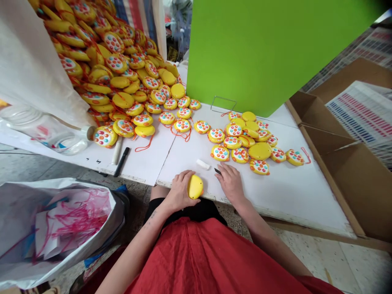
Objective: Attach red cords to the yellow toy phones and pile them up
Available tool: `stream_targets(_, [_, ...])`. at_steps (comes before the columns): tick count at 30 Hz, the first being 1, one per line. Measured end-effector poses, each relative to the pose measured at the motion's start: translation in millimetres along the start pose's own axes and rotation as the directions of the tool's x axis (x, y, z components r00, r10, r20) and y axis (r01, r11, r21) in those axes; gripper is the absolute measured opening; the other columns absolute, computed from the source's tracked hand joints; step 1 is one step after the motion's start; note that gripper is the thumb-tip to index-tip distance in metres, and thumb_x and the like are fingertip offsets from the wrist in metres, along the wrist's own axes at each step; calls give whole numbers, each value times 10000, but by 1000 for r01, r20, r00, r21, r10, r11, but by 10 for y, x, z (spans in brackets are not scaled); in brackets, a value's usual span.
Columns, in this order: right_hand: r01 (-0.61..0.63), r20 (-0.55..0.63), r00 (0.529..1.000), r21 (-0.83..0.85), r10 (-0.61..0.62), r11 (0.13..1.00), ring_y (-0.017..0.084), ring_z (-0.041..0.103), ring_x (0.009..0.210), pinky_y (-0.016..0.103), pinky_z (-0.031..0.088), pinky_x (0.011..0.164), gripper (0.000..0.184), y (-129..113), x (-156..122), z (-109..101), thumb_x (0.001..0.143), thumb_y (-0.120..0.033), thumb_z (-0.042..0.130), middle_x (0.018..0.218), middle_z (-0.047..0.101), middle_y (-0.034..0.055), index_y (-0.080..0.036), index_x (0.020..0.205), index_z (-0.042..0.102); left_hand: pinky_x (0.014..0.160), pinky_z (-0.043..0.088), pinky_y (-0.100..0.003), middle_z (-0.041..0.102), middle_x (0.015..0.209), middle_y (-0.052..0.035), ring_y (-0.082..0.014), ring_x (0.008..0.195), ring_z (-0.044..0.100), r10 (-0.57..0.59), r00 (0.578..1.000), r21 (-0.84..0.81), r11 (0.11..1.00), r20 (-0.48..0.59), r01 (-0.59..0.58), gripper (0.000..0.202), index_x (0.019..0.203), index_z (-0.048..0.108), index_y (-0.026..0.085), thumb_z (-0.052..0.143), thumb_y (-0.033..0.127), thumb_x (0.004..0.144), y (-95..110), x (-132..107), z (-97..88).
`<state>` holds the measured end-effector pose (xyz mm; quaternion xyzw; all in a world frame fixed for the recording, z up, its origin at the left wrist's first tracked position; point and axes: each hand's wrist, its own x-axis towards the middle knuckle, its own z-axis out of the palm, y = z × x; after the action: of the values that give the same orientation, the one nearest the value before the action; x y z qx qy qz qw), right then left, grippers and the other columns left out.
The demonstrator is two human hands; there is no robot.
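In the head view, grips a yellow toy [196, 186] in the left hand [180, 192], clamped round its left side at the near edge of the bench [294, 196], plain face up. Pinches a dark tool [217, 171] in the right hand [232, 182], near the toy's right but apart from it; has a white block [203, 164] lying just beyond, between both hands.

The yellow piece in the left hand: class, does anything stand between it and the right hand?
Nothing visible stands directly between the right hand, which holds a thin dark object, and the yellow piece in the left hand. A small white block lies on the table by the far side of that gap, off the direct line.
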<state>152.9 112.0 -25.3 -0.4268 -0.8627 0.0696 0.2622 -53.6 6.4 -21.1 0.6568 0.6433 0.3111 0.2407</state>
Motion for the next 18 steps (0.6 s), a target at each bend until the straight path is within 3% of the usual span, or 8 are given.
stream_targets(2, [-4, -38, 999, 68, 7, 998, 302, 519, 1154, 501, 406, 977, 374, -51, -11, -33, 931, -390, 468, 1259, 588, 157, -173, 1210, 591, 1031, 331, -524, 400, 1337, -159, -342, 1212, 407, -8, 997, -81, 997, -81, 2, 953, 1341, 371, 178, 808, 354, 513, 12, -13, 27])
stream_targets(4, [-15, 31, 999, 280, 7, 960, 275, 520, 1161, 462, 441, 967, 404, -170, -48, -56, 938, -410, 445, 1249, 589, 135, -204, 1267, 554, 1066, 309, -515, 377, 1359, -161, -333, 1262, 379, -23, 990, -194, 981, -139, -4, 946, 1365, 342, 178, 793, 379, 559, 68, -24, 31])
stream_targets(6, [-75, 163, 987, 530, -15, 845, 248, 512, 1189, 415, 470, 954, 451, -302, -83, -70, 942, -429, 426, 1325, 532, 109, -245, 1351, 469, 1077, 320, -482, 385, 1382, -156, -313, 1277, 391, -26, 993, -347, 938, -118, -16, 920, 1398, 309, 179, 761, 401, 628, 154, -35, 2])
stream_targets(8, [-186, 289, 956, 706, -38, 683, 234, 480, 1237, 397, 457, 980, 510, -396, -91, -87, 937, -451, 431, 1421, 437, 89, -270, 1410, 375, 1061, 359, -432, 440, 1382, -137, -282, 1253, 446, -7, 1000, -511, 860, -28, -8, 785, 1408, 331, 184, 677, 416, 743, 246, -42, -50])
stream_targets(11, [-327, 425, 901, 797, -89, 507, 220, 527, 1171, 382, 447, 982, 482, -442, -31, -133, 902, -455, 513, 1329, 525, 77, -253, 1335, 450, 1022, 405, -366, 569, 1294, -86, -233, 1168, 538, -5, 998, -642, 766, 57, 40, 481, 1326, 485, 198, 480, 418, 898, 342, -33, -111])
stream_targets(15, [-361, 461, 878, 816, -131, 452, 186, 603, 961, 330, 502, 845, 358, -429, 122, -208, 862, -416, 591, 1044, 637, 40, -223, 1159, 538, 947, 460, -335, 646, 1169, -57, -207, 1063, 594, -95, 995, -629, 775, -14, 66, 402, 1211, 577, 205, 447, 442, 914, 407, 42, -88])
stream_targets(18, [-337, 442, 891, 797, -105, 501, 181, 614, 894, 320, 518, 784, 318, -348, 255, -250, 862, -423, 580, 994, 642, 38, -222, 1105, 544, 891, 499, -342, 600, 1211, -84, -207, 1056, 592, -126, 988, -587, 808, -88, 51, 454, 1269, 504, 205, 499, 451, 888, 415, 146, -72])
